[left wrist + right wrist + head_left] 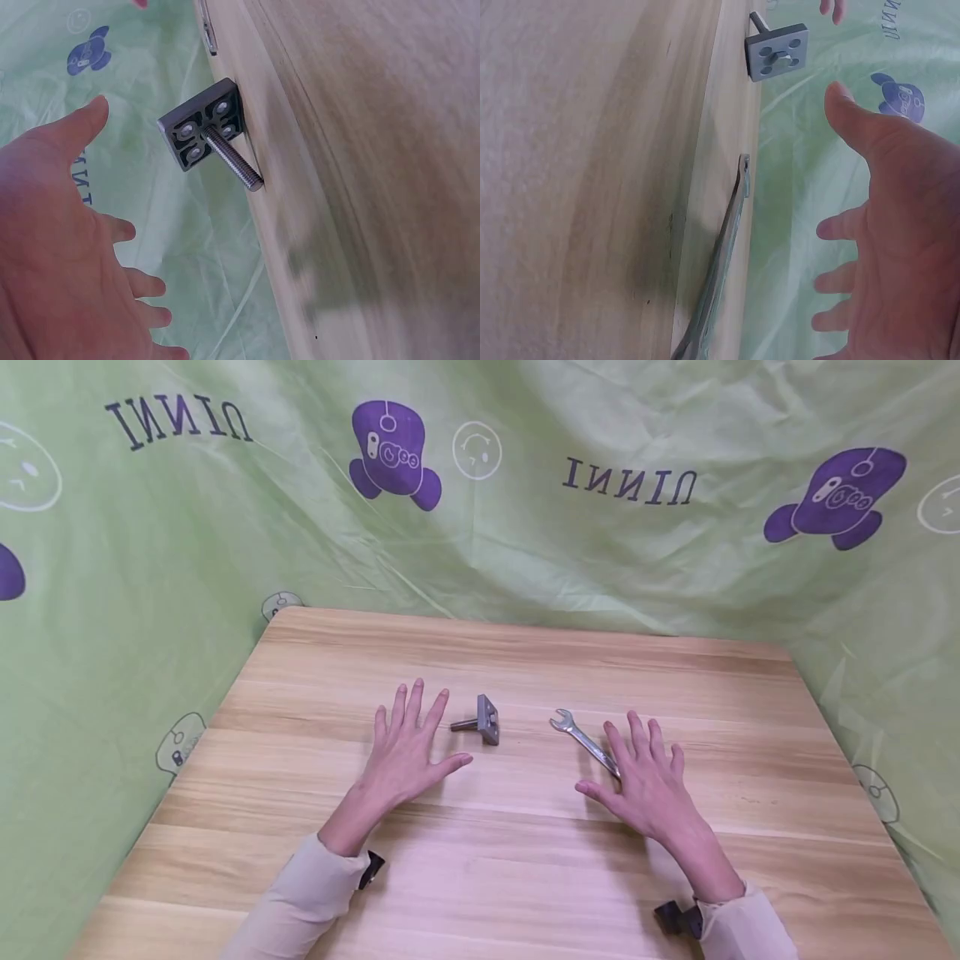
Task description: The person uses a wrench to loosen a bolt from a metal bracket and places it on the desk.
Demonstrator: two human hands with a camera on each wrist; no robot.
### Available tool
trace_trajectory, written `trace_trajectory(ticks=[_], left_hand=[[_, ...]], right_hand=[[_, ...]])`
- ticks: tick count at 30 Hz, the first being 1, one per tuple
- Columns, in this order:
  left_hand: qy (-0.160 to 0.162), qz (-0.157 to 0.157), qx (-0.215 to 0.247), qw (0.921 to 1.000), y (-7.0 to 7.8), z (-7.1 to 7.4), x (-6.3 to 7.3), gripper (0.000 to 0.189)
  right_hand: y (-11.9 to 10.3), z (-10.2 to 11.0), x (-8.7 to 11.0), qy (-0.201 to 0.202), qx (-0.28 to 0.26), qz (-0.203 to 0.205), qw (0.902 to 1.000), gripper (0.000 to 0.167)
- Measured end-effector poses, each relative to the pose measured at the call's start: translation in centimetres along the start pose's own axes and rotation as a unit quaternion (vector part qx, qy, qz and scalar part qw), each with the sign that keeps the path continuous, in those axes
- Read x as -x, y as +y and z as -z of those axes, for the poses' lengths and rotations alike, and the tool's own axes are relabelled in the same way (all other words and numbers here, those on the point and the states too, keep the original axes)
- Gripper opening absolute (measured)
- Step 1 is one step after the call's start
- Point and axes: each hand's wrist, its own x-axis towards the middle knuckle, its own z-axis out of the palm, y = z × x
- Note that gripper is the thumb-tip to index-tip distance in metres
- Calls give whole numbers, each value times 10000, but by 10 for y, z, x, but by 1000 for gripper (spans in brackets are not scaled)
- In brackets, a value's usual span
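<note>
A grey square plate (488, 720) with a threaded bolt (234, 159) through its middle lies on the table, the bolt pointing left in the head view. Round holes or studs mark the plate's corners in both wrist views. To its right is a silver wrench (588, 746), its open-ended jaw toward the back left. My left hand (405, 758) is spread palm down just left of the bolt, holding nothing. Spread likewise, my right hand (648, 783) hovers by the wrench and hides its near end in the head view; whether they touch I cannot tell.
The wooden table (480, 877) fills the lower head view. Green cloth (300, 527) with purple printed figures hangs behind it and along both sides. A small black device (371, 870) sits at my left cuff, another (675, 918) at my right.
</note>
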Motion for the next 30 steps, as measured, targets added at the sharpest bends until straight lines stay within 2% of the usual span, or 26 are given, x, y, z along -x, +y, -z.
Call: trace_trajectory(ticks=[5, 17, 20, 24, 30], left_hand=[[-55, 40, -15, 10000, -1, -3, -1, 101], [-297, 158, 302, 9990, -9, -10, -9, 116], [-337, 96, 375, 9987, -10, -11, -12, 121], [-426, 40, 582, 9974, -13, -12, -18, 125], [-704, 182, 1094, 9913, -18, -13, -26, 128]], right_hand=[[2, -2, 1, -78, 32, -56, 9999, 97], [8, -13, 0, -285, 16, -21, 9996, 97], [10, -16, -1, -358, -54, -55, 9993, 97], [14, -19, -3, -439, -199, -62, 9988, 97], [18, -24, -6, -522, -447, -41, 9976, 94]])
